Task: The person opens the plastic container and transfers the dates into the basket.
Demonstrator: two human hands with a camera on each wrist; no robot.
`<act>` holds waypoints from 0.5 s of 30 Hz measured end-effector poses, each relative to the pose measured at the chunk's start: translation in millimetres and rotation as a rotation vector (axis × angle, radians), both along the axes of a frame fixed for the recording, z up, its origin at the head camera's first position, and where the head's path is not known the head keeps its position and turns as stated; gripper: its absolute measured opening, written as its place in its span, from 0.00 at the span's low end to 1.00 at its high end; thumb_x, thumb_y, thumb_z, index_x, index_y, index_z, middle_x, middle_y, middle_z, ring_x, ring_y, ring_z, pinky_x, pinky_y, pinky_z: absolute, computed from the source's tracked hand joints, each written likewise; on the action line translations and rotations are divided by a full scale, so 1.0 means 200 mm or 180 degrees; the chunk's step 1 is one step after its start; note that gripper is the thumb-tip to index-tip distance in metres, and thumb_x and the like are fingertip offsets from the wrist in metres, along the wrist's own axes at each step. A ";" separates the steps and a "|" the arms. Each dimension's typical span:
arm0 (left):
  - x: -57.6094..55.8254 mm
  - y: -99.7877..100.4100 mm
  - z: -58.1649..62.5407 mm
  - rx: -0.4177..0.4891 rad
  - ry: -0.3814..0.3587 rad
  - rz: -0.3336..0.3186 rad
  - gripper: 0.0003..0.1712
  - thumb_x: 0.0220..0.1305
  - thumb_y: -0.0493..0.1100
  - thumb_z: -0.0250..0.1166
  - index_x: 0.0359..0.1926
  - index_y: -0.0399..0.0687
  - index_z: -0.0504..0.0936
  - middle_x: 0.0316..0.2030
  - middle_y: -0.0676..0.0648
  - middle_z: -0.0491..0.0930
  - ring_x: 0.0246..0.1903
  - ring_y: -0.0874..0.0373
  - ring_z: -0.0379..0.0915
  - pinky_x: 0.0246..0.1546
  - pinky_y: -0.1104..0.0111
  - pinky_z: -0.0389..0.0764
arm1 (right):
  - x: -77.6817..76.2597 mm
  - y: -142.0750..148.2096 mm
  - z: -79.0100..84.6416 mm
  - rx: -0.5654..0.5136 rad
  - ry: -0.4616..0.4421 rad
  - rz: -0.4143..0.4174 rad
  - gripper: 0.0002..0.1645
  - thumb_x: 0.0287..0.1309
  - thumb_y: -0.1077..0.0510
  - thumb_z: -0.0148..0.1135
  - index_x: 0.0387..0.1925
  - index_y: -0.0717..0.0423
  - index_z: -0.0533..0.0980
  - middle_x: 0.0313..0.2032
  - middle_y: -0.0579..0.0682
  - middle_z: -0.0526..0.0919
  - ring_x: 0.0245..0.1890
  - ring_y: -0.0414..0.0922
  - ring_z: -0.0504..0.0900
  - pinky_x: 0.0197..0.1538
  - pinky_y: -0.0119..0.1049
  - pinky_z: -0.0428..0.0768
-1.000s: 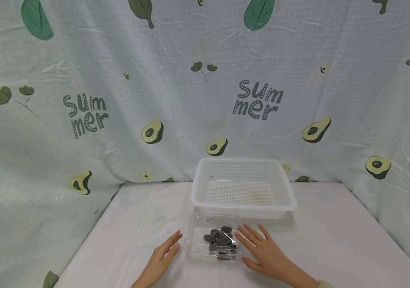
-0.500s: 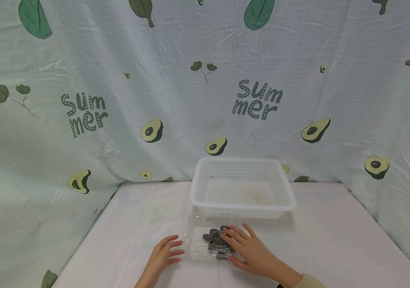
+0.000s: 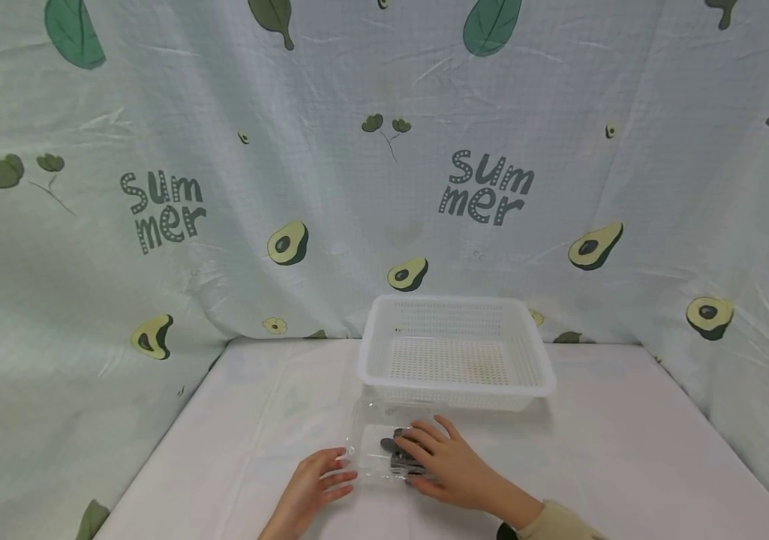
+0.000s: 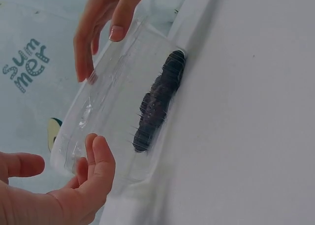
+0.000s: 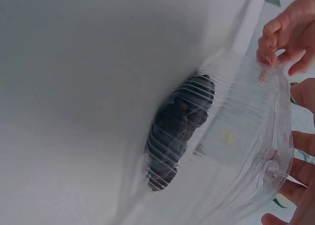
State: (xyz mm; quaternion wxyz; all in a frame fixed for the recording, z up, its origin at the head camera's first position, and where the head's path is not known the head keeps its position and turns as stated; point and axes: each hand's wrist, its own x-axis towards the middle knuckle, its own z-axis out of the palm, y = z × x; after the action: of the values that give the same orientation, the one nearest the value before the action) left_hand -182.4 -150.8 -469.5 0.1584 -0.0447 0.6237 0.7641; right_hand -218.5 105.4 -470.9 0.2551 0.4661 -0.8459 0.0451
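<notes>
A transparent plastic box (image 3: 365,442) sits on the table. In the right wrist view, several dark oval pieces (image 5: 170,131) show through its ribbed wall, lying together along the bottom. My left hand (image 3: 313,487) is at the box's left side with fingers loosely bent and fingertips right at the rim. My right hand (image 3: 455,469) reaches over the right part of the box, fingers spread, and hides some of the dark pieces in the head view. The left wrist view has my right hand (image 4: 106,28) at the box's other end, its fingertips at the top edge.
Directly behind the box stands a white perforated plastic basket (image 3: 455,390) with nothing in it. A white cloth (image 3: 614,450) covers the table. Beyond it hangs a pale curtain (image 3: 357,187) printed with avocados, leaves and lettering.
My right hand has moved left, from beside the box to over its right part. My left hand has come slightly right, up to the box's left rim.
</notes>
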 end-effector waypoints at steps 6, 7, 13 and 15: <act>0.01 0.00 -0.01 0.0102 0.0034 -0.0085 0.22 0.67 0.48 0.46 0.51 0.31 0.66 0.33 0.51 0.71 0.36 0.60 0.78 0.41 0.62 0.78 | -0.02 -0.06 0.00 0.0099 -0.0009 -0.0018 0.32 0.53 0.40 0.57 0.57 0.47 0.66 0.51 0.42 0.73 0.55 0.42 0.68 0.54 0.51 0.64; 0.00 0.00 -0.02 0.0108 0.0029 -0.0104 0.22 0.68 0.48 0.46 0.50 0.32 0.66 0.32 0.51 0.71 0.36 0.60 0.78 0.41 0.62 0.78 | -0.02 -0.07 0.00 0.0107 0.0003 -0.0012 0.32 0.53 0.40 0.56 0.57 0.47 0.66 0.50 0.41 0.73 0.55 0.42 0.68 0.55 0.50 0.64; -0.01 0.01 -0.03 0.0147 -0.0011 -0.0156 0.18 0.68 0.46 0.45 0.48 0.36 0.67 0.32 0.51 0.72 0.37 0.59 0.79 0.42 0.61 0.78 | -0.02 -0.13 -0.01 0.0086 0.0108 0.0079 0.31 0.52 0.41 0.58 0.56 0.47 0.68 0.48 0.41 0.74 0.53 0.41 0.70 0.55 0.48 0.66; -0.01 0.01 -0.04 0.0182 -0.0034 -0.0170 0.16 0.68 0.45 0.46 0.47 0.37 0.67 0.32 0.51 0.72 0.37 0.59 0.79 0.42 0.60 0.78 | -0.02 -0.15 -0.01 0.0115 0.0123 0.0090 0.30 0.52 0.40 0.57 0.56 0.46 0.67 0.48 0.41 0.74 0.54 0.41 0.70 0.55 0.48 0.67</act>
State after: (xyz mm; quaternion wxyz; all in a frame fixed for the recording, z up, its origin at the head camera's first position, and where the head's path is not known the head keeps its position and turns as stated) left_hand -184.1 -149.6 -476.7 0.1834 -0.0275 0.6017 0.7769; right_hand -222.5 76.1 -473.0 0.2623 0.4833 -0.8349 0.0245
